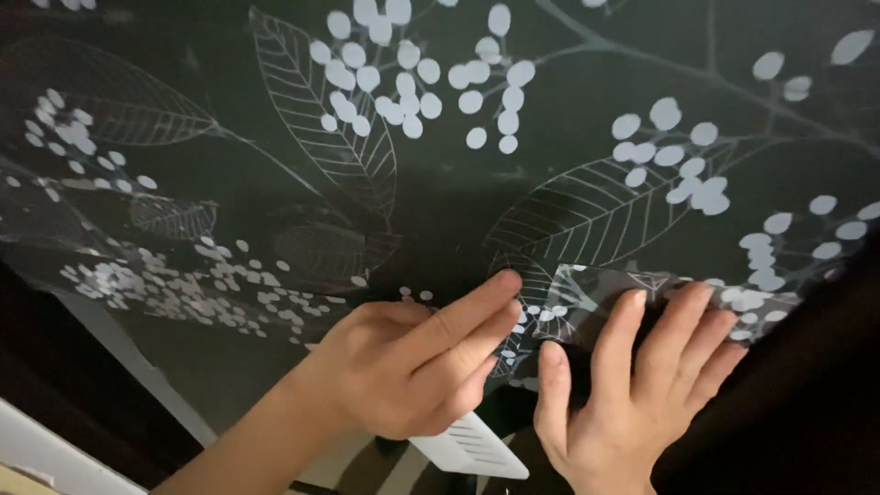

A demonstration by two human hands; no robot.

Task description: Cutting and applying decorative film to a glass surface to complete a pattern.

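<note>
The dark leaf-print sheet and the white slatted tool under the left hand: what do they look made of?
Leaf-print sheet: probably thin adhesive film or wallpaper with a slight sheen; its edge curls and creases by the right hand. White slatted tool, under the left hand: looks like matte moulded plastic, ribbed.

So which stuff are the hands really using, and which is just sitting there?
In use:
- left hand, fingers pressing on the dark leaf-patterned sheet
- right hand, flat on a small patterned patch near the sheet's lower edge
- white ridged tool, tucked under the left hand

Just there:
- pale strip at the bottom left corner
</note>
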